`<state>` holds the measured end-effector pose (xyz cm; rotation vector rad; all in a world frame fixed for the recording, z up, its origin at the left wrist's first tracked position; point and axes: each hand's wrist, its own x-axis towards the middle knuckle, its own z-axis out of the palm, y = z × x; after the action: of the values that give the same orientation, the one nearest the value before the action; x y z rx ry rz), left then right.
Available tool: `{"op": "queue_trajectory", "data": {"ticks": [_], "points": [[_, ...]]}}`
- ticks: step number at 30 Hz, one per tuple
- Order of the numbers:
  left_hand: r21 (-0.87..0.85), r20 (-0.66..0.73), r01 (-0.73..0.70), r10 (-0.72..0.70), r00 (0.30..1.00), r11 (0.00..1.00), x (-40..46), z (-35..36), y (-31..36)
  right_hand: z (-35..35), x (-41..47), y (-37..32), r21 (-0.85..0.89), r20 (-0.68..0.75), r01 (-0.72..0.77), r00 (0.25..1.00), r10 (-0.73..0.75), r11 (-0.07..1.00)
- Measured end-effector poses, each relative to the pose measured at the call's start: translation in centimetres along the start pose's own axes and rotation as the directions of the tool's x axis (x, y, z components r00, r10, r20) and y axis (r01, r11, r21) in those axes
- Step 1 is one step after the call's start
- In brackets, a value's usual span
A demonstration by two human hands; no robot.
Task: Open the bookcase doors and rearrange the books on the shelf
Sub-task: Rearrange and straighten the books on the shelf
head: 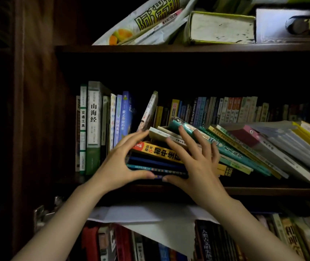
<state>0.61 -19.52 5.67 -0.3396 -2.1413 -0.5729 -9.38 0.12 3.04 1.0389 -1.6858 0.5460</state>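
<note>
A slanted pile of fallen books (244, 146) lies on the middle shelf (263, 190) of a dark wooden bookcase. My left hand (120, 164) grips the pile's left end, thumb under the bottom blue book (156, 163), fingers over the top. My right hand (197, 159) lies spread over the orange-yellow book (156, 150) and teal book (225, 146), thumb at the lower edge. Upright books (93, 129) stand at the left. One thin book (148, 112) leans between them and the pile.
A back row of upright books (225, 110) runs behind the pile. The upper shelf (188, 48) carries newspapers (146, 21) and a thick book (220, 28) lying flat. The lower shelf holds white paper (150, 217) over more books. A metal hinge (43, 213) sits at left.
</note>
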Motion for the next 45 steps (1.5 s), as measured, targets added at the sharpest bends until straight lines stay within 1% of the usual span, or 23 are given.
{"op": "queue_trajectory", "data": {"ticks": [3, 7, 9, 11, 12, 15, 18, 22, 25, 27, 28, 30, 31, 32, 34, 35, 36, 38, 40, 42, 44, 45], "points": [[0.049, 0.004, 0.006, -0.006, 1.000, 0.999, -0.6, -0.1, -0.6, 0.5, -0.1, -0.3, -0.058, -0.010, 0.003, 1.000, -0.003, 0.998], [0.008, 0.016, 0.004, -0.005, 1.000, 1.000, -0.9, -0.8, -1.1, 0.6, -0.1, -0.4, -0.085, -0.021, -0.010, 1.000, 0.008, 0.996], [0.020, 0.014, 0.001, -0.001, 1.000, 1.000, -0.8, -1.0, -1.2, 0.5, 0.2, -0.3, -0.092, -0.017, -0.009, 1.000, 0.007, 0.996], [0.062, -0.030, -0.019, 0.021, 0.999, 0.998, -0.8, -0.9, -1.2, 0.4, 0.5, -0.2, -0.101, -0.021, -0.002, 1.000, -0.001, 0.995], [0.056, -0.061, -0.024, 0.027, 0.998, 0.998, -0.8, -0.8, -1.2, 0.3, 0.5, -0.2, -0.100, -0.026, -0.001, 1.000, -0.002, 0.995], [-0.035, -0.119, -0.026, 0.022, 0.993, 0.999, -0.6, -0.6, -0.6, 0.4, 0.5, -0.3, -0.093, -0.062, -0.015, 0.998, 0.009, 0.996], [-0.058, -0.143, -0.040, 0.031, 0.989, 0.998, -0.2, -0.5, -0.4, 0.7, 0.5, -0.4, -0.101, -0.091, -0.031, 0.996, 0.021, 0.994], [-0.038, -0.146, -0.033, 0.027, 0.989, 0.999, 0.0, -0.7, -0.5, 1.2, 0.9, -0.7, -0.123, -0.085, -0.037, 0.996, 0.027, 0.992], [0.009, -0.130, -0.008, 0.009, 0.992, 1.000, 0.1, -0.9, -0.3, 1.4, 1.4, -1.0, -0.143, -0.068, -0.058, 0.996, 0.049, 0.988], [0.051, -0.089, 0.006, -0.002, 0.996, 0.999, 0.3, -1.3, -0.3, 1.4, 1.5, -1.0, -0.124, -0.077, -0.069, 0.995, 0.059, 0.990], [0.055, -0.058, 0.017, -0.013, 0.998, 0.998, 0.4, -1.5, -0.3, 1.4, 1.5, -1.0, -0.107, -0.084, -0.070, 0.995, 0.061, 0.992], [0.005, -0.013, 0.036, -0.036, 0.999, 0.999, 0.4, -2.1, -0.4, 1.6, 1.5, -0.9, -0.082, -0.100, -0.072, 0.993, 0.064, 0.994], [-0.033, -0.020, 0.039, -0.040, 0.999, 0.999, 0.5, -2.3, -0.5, 1.6, 1.4, -0.8, -0.078, -0.108, -0.073, 0.992, 0.064, 0.994], [-0.072, -0.057, 0.034, -0.039, 0.998, 0.997, 0.6, -2.6, -0.5, 1.7, 1.4, -0.8, -0.075, -0.116, -0.073, 0.991, 0.064, 0.994], [-0.102, -0.166, 0.004, -0.021, 0.986, 0.995, 1.6, -3.1, -0.1, 1.6, 1.4, -0.9, -0.068, -0.127, -0.073, 0.990, 0.064, 0.995], [-0.053, -0.196, -0.012, 0.001, 0.981, 0.999, 2.5, -3.4, 0.2, 1.6, 1.4, -0.9, -0.066, -0.131, -0.074, 0.989, 0.065, 0.995], [0.038, -0.192, -0.026, 0.033, 0.981, 0.999, 3.6, -3.7, 0.5, 1.6, 1.4, -0.9, -0.066, -0.132, -0.074, 0.989, 0.065, 0.995], [0.250, -0.099, -0.084, 0.112, 0.989, 0.965, 6.3, -4.2, 0.9, 1.5, 1.3, -0.8, -0.071, -0.131, -0.076, 0.989, 0.066, 0.995], [0.435, 0.026, -0.168, 0.174, 0.984, 0.885, 8.8, -4.5, 0.8, 1.6, 1.3, -0.8, -0.082, -0.129, -0.077, 0.990, 0.066, 0.994], [0.587, 0.136, -0.224, 0.178, 0.975, 0.778, 10.4, -4.7, 0.6, 1.6, 1.2, -0.7, -0.083, -0.135, -0.072, 0.989, 0.060, 0.994], [0.691, 0.196, -0.247, 0.153, 0.969, 0.679, 10.9, -4.7, 0.0, 1.7, 1.2, -0.7, -0.082, -0.143, -0.069, 0.988, 0.057, 0.994], [0.719, 0.198, -0.258, 0.165, 0.966, 0.645, 10.9, -4.6, -0.3, 1.7, 1.2, -0.7, -0.081, -0.147, -0.069, 0.988, 0.057, 0.994]]}}
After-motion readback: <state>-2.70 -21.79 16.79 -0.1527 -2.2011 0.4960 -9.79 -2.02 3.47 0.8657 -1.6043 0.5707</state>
